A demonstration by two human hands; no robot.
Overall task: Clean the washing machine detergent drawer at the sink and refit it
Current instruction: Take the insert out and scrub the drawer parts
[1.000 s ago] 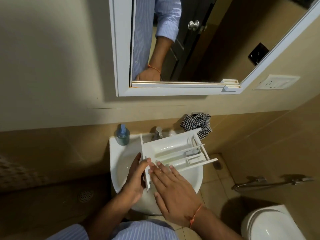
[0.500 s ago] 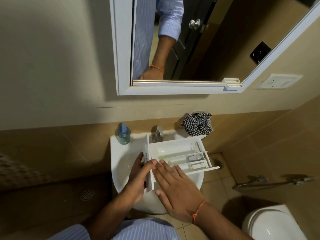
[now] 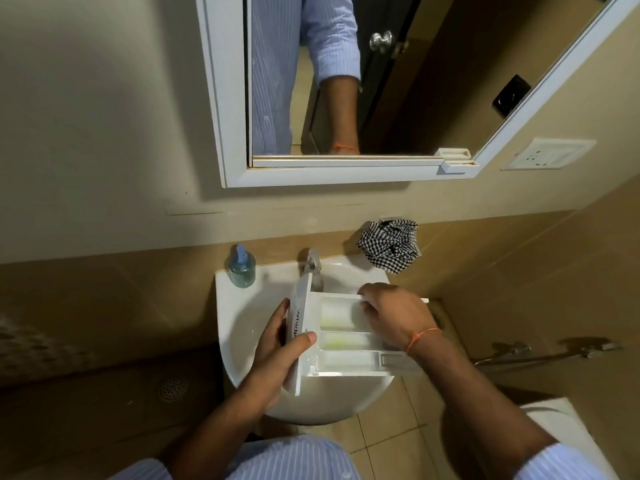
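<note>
The white detergent drawer (image 3: pixel 346 344) lies level over the white sink (image 3: pixel 242 327), its compartments facing up, with yellowish residue in two of them. My left hand (image 3: pixel 280 351) grips the drawer's front panel at its left end, thumb on top. My right hand (image 3: pixel 391 313) reaches into the drawer's back right part, fingers curled at the far wall. What those fingers hold, if anything, is hidden. The tap (image 3: pixel 313 259) stands just behind the drawer.
A blue soap bottle (image 3: pixel 241 268) stands on the sink's back left corner. A black-and-white checked cloth (image 3: pixel 389 245) hangs on the wall at the right. A toilet (image 3: pixel 568 438) and a hand-spray hose (image 3: pixel 547 353) lie to the right. A floor drain (image 3: pixel 173 388) is at the left.
The drawer has been turned level and drawn nearer over the basin. My right hand moved from the front panel to the drawer's back right. My left hand kept its grip on the front.
</note>
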